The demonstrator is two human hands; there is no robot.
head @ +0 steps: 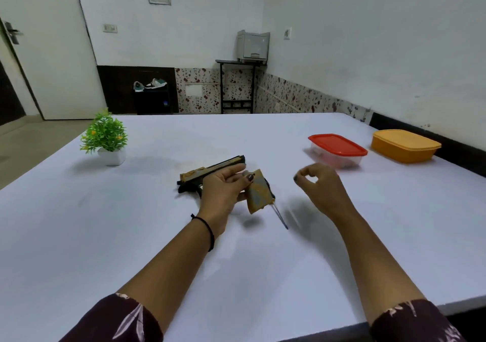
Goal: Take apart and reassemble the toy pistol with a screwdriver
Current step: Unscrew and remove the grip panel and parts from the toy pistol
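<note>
The toy pistol [210, 169], black with a tan and blue pattern, is held above the middle of the white table [131, 236]. My left hand [223, 186] grips it around the frame, barrel pointing away and left, grip [259, 193] hanging toward me. A thin screwdriver [280, 216] with a blue handle lies on the table just below the grip. My right hand [319, 187] hovers to the right of the pistol, thumb and forefinger curled into a loose pinch; I cannot tell whether something tiny sits between them.
A small green plant in a white pot [106, 141] stands at the left. A clear box with a red lid [336, 149] and an orange lidded box [405, 145] sit at the right, near the table's far edge. The table's near edge runs under my forearms.
</note>
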